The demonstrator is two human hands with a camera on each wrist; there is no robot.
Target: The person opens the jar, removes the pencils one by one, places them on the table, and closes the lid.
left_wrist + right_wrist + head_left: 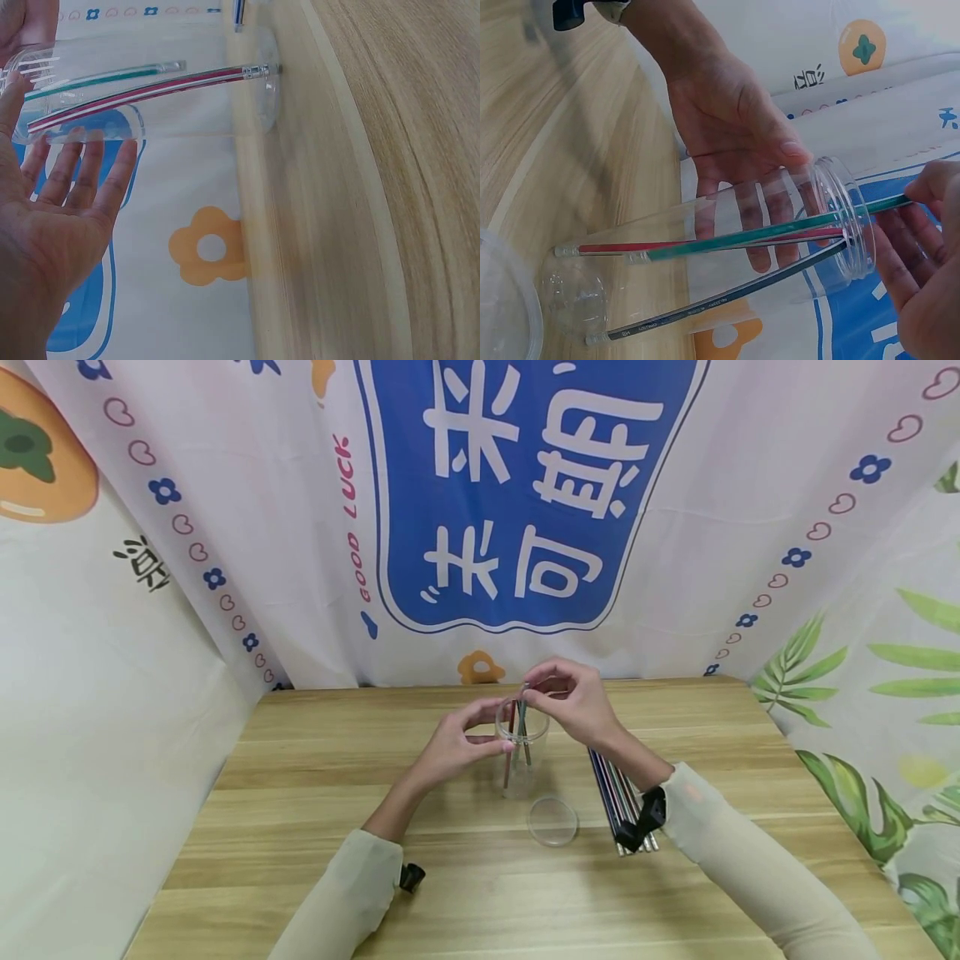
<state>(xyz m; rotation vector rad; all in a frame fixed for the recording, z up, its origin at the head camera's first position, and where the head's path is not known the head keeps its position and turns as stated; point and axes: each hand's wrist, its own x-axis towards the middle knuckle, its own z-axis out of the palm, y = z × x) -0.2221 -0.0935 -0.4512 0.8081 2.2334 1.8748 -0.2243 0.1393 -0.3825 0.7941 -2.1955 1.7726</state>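
Note:
A tall clear plastic jar [517, 785] stands upright on the table. My left hand [452, 745] grips its upper part from the left, fingers behind and thumb in front. Above the rim, my right hand [576, 700] pinches the top of a green striped pencil [780, 227] between thumb and fingertips. Most of that pencil is inside the jar, its lower end above the bottom. A red striped pencil [150, 94] and a dark pencil [727, 300] lean inside, reaching down near the base. The jar's round clear lid [552, 822] lies flat in front of it.
Several striped pencils [609, 793] lie side by side on the wooden table [465, 893], partly hidden under my right forearm. A printed cloth [300, 568] hangs behind the table's back edge. Small black devices sit at both wrists.

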